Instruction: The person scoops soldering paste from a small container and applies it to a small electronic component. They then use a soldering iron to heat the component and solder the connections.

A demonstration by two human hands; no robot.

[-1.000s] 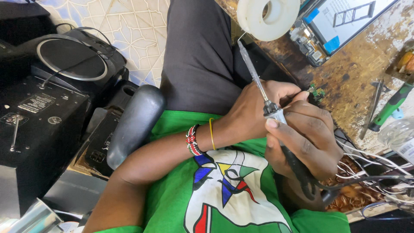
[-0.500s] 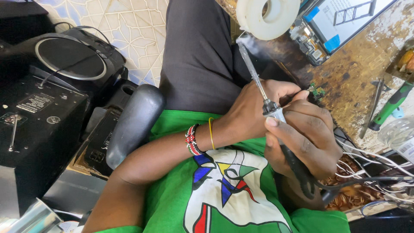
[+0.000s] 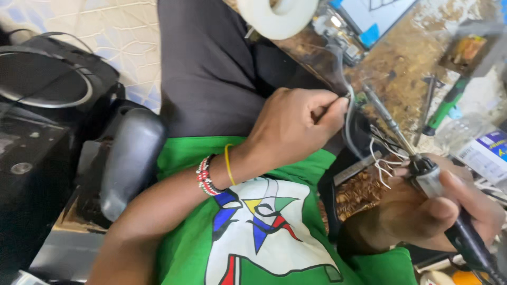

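while the left hand (image 3: 296, 124) pinches a wire (image 3: 347, 124), the right hand (image 3: 428, 214) grips a soldering iron (image 3: 422, 171) pointing up-left.

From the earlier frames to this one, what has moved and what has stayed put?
The right hand has carried the soldering iron away to the right, so the two hands, close together before, are now apart. The iron's tip now points at the small part pinched in the left hand, and a wisp of smoke rises there. Each hand keeps its grip. The white tape roll and green-handled tool lie as before.
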